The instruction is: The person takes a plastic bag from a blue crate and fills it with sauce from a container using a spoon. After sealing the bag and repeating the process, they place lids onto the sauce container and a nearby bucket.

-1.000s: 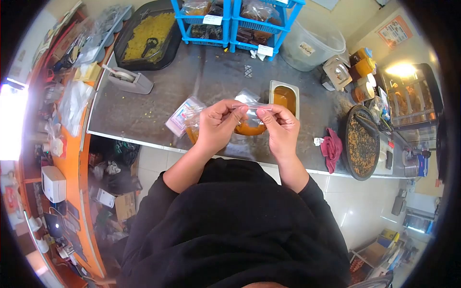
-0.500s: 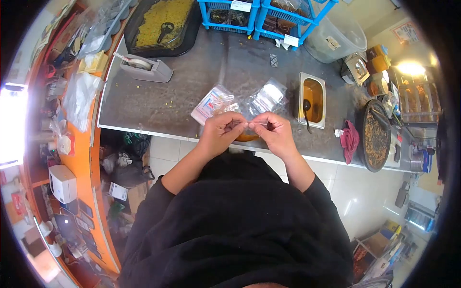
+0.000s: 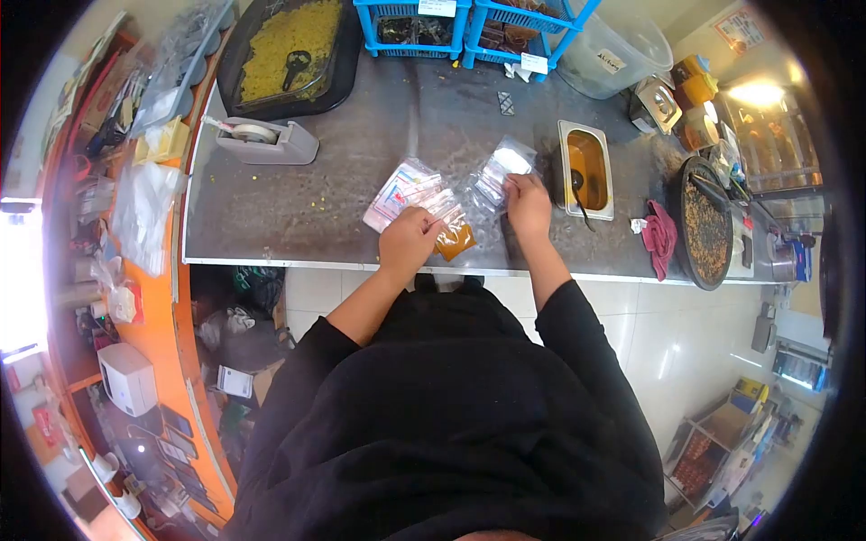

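My left hand (image 3: 410,242) is closed on a small clear plastic bag with orange-brown sauce (image 3: 456,242) in its bottom; the bag lies near the counter's front edge. Beside it is a pile of printed plastic packets (image 3: 394,194), partly overlapped by the bag and my hand. My right hand (image 3: 529,207) is over the near right side of a pile of clear plastic bags (image 3: 496,178), fingertips pinched at its edge. A metal container of orange-brown sauce (image 3: 591,171) with a dark ladle (image 3: 580,189) stands just right of that hand.
A tape dispenser (image 3: 271,144) and a tray of yellow food (image 3: 289,54) sit at the left. Blue baskets (image 3: 413,48) and a plastic tub (image 3: 613,54) stand at the back. A maroon cloth (image 3: 659,239) and a round dark pan (image 3: 706,230) are at the right.
My hands were together, pinching the bag's top near the counter edge. They have moved apart and forward, the left with the sauce bag, the right to the clear bags.
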`<state>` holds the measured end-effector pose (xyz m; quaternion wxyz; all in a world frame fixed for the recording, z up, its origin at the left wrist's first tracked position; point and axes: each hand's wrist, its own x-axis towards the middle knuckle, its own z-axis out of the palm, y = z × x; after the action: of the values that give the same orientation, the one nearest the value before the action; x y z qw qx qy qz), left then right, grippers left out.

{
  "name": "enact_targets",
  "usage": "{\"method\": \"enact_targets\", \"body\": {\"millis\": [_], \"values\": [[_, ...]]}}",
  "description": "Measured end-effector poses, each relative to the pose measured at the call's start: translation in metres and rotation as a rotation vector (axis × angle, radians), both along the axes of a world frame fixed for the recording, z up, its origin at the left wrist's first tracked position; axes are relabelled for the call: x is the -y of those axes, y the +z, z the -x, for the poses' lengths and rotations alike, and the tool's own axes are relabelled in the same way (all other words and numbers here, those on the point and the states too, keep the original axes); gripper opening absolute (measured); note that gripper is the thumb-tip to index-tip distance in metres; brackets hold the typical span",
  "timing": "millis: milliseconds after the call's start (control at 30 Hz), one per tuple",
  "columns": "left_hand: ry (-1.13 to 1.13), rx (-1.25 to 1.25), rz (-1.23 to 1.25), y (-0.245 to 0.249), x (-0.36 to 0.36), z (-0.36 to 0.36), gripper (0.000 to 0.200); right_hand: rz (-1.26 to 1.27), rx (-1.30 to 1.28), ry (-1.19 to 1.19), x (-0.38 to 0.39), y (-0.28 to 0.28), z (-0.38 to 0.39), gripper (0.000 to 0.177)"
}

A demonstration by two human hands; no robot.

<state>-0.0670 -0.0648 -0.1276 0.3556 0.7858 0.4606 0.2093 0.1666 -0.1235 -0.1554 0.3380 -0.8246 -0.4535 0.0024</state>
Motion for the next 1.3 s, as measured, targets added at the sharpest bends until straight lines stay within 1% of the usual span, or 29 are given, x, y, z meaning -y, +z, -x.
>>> {"method": "enact_targets", "body": {"millis": [100,133,200,233,300,433,500,533,600,667,733,767,833,933,1033,1100,1133,1233,1267,1300], "values": [[0.036,0.041,-0.062,-0.001,0.002,-0.002,0.030,0.141,-0.026,-0.038,-0.002,-0.010,-0.009,0.013],[0.057,0.066,-0.078,-0.001,0.002,-0.002,0.035,0.142,-0.001,-0.038,-0.003,-0.009,-0.011,0.013],[0.049,0.097,-0.123,0.005,0.002,-0.002,0.035,0.152,0.047,-0.035,-0.002,-0.007,-0.012,0.013],[0.046,0.114,-0.145,0.011,0.001,-0.002,0.035,0.080,0.005,-0.030,-0.001,-0.005,-0.011,0.013],[0.014,0.152,-0.072,0.018,-0.003,-0.004,0.033,-0.067,-0.079,-0.011,0.002,0.002,-0.007,0.014],[-0.075,0.224,0.174,0.050,-0.007,-0.016,0.030,0.015,-0.428,0.004,0.014,0.064,0.027,0.017],[-0.128,0.305,0.245,0.050,-0.005,-0.024,0.027,0.056,-0.611,0.057,0.024,0.085,0.037,0.018],[-0.154,0.344,0.282,0.050,-0.004,-0.029,0.026,0.045,-0.619,0.091,0.029,0.088,0.038,0.017],[-0.172,0.328,0.296,0.049,0.001,-0.034,0.025,-0.005,-0.571,0.150,0.035,0.095,0.038,0.017],[-0.185,0.340,0.352,0.051,0.010,-0.040,0.024,-0.071,-0.482,0.216,0.042,0.109,0.036,0.021],[-0.192,0.381,0.451,0.061,0.022,-0.047,0.024,0.038,-0.651,0.341,0.054,0.115,0.031,0.023],[-0.225,0.374,0.432,0.064,0.029,-0.050,0.022,0.096,-0.736,0.402,0.061,0.118,0.028,0.024],[-0.294,0.359,0.394,0.072,0.040,-0.058,0.020,0.128,-0.660,0.416,0.074,0.130,0.021,0.018],[-0.281,0.369,0.500,0.090,0.055,-0.073,0.022,0.086,-0.506,0.458,0.090,0.142,0.004,0.014],[-0.282,0.438,0.334,0.102,0.069,-0.092,0.022,0.006,-0.396,0.438,0.101,0.152,-0.013,0.017],[-0.281,0.417,0.209,0.107,0.076,-0.104,0.022,-0.068,-0.290,0.393,0.102,0.156,-0.022,0.019],[-0.274,0.405,0.147,0.109,0.080,-0.108,0.021,-0.091,-0.349,0.395,0.101,0.158,-0.030,0.023],[-0.242,0.328,0.251,0.120,0.077,-0.115,0.019,-0.148,0.047,0.768,0.106,0.172,-0.061,0.020],[-0.217,0.249,0.245,0.122,0.074,-0.116,0.019,0.081,0.172,0.872,0.110,0.179,-0.068,0.016],[-0.196,0.171,0.243,0.123,0.070,-0.117,0.020,0.060,0.141,0.923,0.111,0.185,-0.072,0.013]]}}
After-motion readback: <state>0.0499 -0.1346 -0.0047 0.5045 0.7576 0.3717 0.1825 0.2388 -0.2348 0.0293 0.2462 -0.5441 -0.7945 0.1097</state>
